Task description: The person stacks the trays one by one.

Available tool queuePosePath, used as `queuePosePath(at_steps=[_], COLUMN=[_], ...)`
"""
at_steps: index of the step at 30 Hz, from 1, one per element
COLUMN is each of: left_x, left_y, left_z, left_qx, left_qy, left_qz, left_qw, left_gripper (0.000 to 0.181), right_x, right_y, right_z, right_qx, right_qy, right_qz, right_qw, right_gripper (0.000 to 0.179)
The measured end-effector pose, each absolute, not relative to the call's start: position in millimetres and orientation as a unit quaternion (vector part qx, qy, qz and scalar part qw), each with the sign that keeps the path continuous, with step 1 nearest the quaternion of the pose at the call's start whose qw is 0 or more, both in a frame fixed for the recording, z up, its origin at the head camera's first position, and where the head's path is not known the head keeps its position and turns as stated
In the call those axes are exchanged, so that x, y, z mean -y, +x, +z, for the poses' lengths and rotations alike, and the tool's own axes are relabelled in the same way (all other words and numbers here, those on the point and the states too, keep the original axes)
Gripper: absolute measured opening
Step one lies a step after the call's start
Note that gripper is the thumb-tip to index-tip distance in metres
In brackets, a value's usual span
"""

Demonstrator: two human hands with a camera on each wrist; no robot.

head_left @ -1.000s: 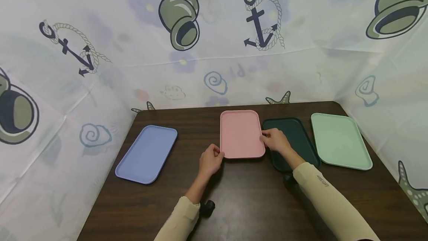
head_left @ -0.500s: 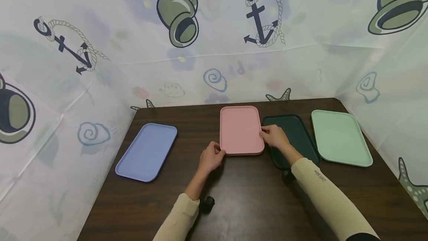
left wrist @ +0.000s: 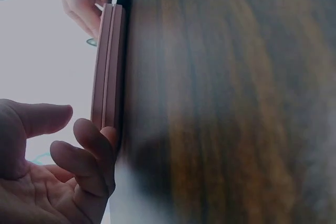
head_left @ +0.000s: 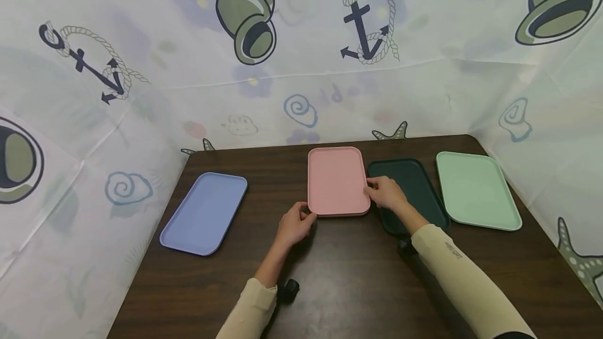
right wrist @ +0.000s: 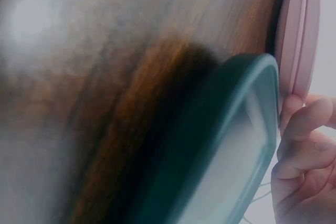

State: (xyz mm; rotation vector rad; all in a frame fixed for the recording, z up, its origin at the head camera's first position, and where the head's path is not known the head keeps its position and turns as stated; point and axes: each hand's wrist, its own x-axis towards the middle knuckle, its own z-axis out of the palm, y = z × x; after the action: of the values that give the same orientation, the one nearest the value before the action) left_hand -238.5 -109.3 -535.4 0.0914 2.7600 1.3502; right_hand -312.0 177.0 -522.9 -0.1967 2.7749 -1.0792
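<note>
Pink rounded rectangular trays [head_left: 336, 182] lie at the back middle of the table, stacked: two layers of edge show in the left wrist view. My left hand [head_left: 294, 225] is at their near left corner. In the left wrist view its bent fingers [left wrist: 97, 140] touch the edge, while the thumb [left wrist: 50, 118] stands apart from it. My right hand [head_left: 387, 192] holds the right edge between thumb and fingers; in the right wrist view a fingertip [right wrist: 290, 107] meets the rim. Beneath this hand lies a dark green tray [head_left: 410, 187], partly covered by the hand and forearm.
On the left of the dark wooden table [head_left: 348, 271] lies a blue tray [head_left: 204, 213], turned at an angle. A light green tray [head_left: 478, 190] sits at the right beside the dark green one. A printed white cloth [head_left: 306, 51] rises behind the table and along both sides.
The view has tilted and shifted slightly. Both hands stay at the pink trays, which keep nearly the same place on the table.
</note>
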Motion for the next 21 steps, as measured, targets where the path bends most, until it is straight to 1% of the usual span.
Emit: queuePosePath(at_steps=[4,6,9,11,12,14,17,19,21], left_x=[109.0,106.6,98.9,91.9,87.5,78.4,64.8,55.5,46.2], left_y=[-236.3,-233.9,-228.3,-223.3,-220.8,-216.4,-209.4,-204.6,-199.5], left_z=[-534.3,-532.6,-527.5,-522.8,-520.3,-516.2,-508.5,-504.2,-502.1], left_qx=[-0.896,-0.902,-0.908,-0.904,-0.898,-0.879,-0.857,-0.846,-0.849], left_qy=[0.038,0.037,0.007,-0.016,-0.024,-0.018,0.021,0.055,0.084], left_qz=[0.44,0.429,0.418,0.421,0.429,0.458,0.49,0.505,0.505], left_qw=[0.043,0.033,-0.02,-0.069,-0.094,-0.132,-0.161,-0.161,-0.13], left_gripper=[0.05,0.056,0.063,0.063,0.059,0.044,0.018,0.014,0.015], right_x=[-180.2,-182.0,-186.5,-191.4,-195.2,-205.1,-222.3,-235.3,-248.1], right_y=[-306.2,-302.0,-295.4,-291.4,-290.2,-289.1,-289.6,-289.8,-289.7], right_z=[-520.4,-518.3,-514.7,-512.2,-511.8,-512.8,-515.3,-516.6,-517.1], right_qx=[-0.927,-0.926,-0.923,-0.925,-0.93,-0.943,-0.959,-0.963,-0.964], right_qy=[-0.064,-0.063,-0.059,-0.051,-0.048,-0.039,-0.019,-0.004,0.013], right_qz=[-0.36,-0.365,-0.376,-0.373,-0.363,-0.331,-0.274,-0.25,-0.234], right_qw=[0.081,0.077,0.063,0.046,0.03,-0.01,-0.072,-0.103,-0.123], right_gripper=[0.048,0.046,0.042,0.038,0.037,0.034,0.03,0.028,0.028])
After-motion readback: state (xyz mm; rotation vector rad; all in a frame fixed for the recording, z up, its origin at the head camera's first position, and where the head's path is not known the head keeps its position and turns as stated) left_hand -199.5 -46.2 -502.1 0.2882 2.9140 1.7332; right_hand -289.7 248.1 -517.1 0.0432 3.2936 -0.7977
